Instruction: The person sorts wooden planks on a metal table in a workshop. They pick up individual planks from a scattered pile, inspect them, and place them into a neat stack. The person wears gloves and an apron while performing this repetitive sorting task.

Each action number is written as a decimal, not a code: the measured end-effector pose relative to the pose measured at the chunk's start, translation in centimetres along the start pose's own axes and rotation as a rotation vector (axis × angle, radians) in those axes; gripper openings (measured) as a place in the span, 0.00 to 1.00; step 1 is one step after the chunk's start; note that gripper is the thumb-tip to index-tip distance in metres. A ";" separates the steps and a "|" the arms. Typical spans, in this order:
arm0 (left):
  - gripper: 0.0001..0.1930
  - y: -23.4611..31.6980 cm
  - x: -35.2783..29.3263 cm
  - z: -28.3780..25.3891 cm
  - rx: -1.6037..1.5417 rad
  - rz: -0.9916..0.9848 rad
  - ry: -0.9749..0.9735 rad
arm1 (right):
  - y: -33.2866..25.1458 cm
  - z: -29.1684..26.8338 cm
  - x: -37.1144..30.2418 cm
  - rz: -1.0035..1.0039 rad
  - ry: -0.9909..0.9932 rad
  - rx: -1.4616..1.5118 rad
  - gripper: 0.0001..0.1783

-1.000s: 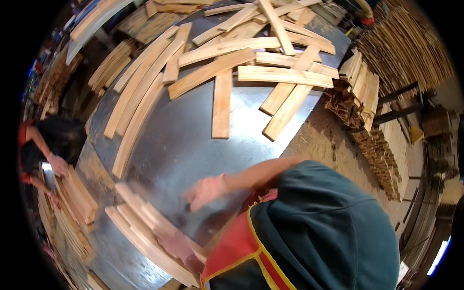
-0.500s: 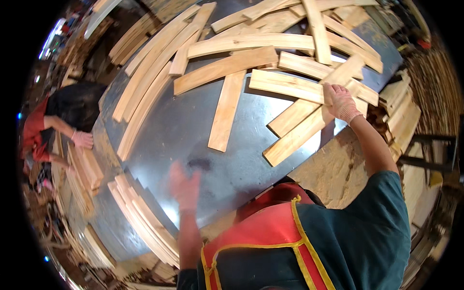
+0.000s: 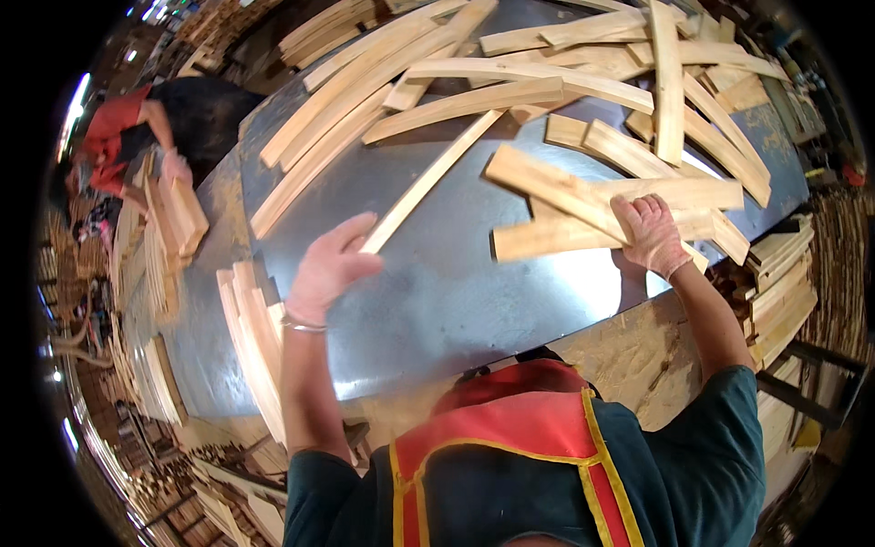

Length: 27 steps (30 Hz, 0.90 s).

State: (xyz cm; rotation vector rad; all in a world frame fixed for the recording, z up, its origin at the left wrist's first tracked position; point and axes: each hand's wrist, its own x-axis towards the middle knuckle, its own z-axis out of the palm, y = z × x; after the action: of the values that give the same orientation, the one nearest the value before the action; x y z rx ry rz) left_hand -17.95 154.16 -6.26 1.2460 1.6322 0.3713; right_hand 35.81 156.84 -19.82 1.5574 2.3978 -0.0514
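My left hand (image 3: 330, 266), in a pale pink glove, pinches the near end of a wooden slat (image 3: 432, 186) between thumb and fingers. That slat stands on its narrow edge, slanting away from me to the right. My right hand (image 3: 653, 235), gloved too, grips a tilted wooden slat (image 3: 547, 186) at the right side of the metal-topped table (image 3: 437, 305). Under and beside it, other slats cross, among them a lower slat (image 3: 551, 239) and a paler slat (image 3: 697, 192). The right fingertips curl over the wood; the thumb's contact is partly hidden.
Several curved slats (image 3: 337, 114) lie along the table's far left, with a crossed heap (image 3: 606, 59) at the back. A stack of slats (image 3: 251, 337) is by my left forearm. At far left, a co-worker's gloved hand (image 3: 175, 168) rests on boards. More stacked wood (image 3: 782, 283) stands at right.
My left hand has moved forward and taken the near end of the slat, which has turned from flat onto its edge. The slats by my right hand have swung round. The view has shifted.
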 end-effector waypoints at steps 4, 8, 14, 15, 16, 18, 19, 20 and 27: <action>0.47 -9.4 -9.8 -3.6 -0.753 -0.048 -0.080 | -3.1 -3.9 4.9 0.197 -0.118 0.368 0.54; 0.41 -21.9 -19.1 1.6 -1.081 -0.132 -0.006 | -12.1 -6.0 4.3 0.042 -0.261 0.978 0.52; 0.44 -21.2 -20.8 10.7 -0.925 -0.029 0.037 | -38.2 -4.1 3.0 0.101 -0.482 1.759 0.49; 0.45 -22.4 -20.6 11.6 -0.860 -0.067 0.024 | -42.8 -3.9 3.6 0.033 -0.394 1.789 0.46; 0.48 -22.7 -20.3 12.7 -0.495 -0.132 0.149 | -45.3 -4.6 4.2 0.032 -0.396 1.658 0.43; 0.50 -23.9 -20.8 10.4 -0.108 -0.146 0.209 | -49.8 -5.7 5.6 0.072 -0.272 1.531 0.36; 0.50 -25.2 -22.1 9.4 0.077 -0.149 0.302 | -50.9 -4.8 6.5 0.099 -0.256 1.513 0.36; 0.51 -26.7 -23.9 8.3 0.261 -0.151 0.390 | -51.6 -3.1 7.5 0.128 -0.239 1.493 0.36; 0.40 -44.4 -32.4 7.0 0.806 -0.323 0.590 | -56.8 -4.0 6.3 0.201 -0.329 1.662 0.24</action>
State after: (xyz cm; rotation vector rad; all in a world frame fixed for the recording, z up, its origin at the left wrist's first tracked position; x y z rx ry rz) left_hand -37.42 105.69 -24.80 1.4822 2.6032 -0.1775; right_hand -18.60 139.44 -24.46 1.8855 1.6571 -2.4475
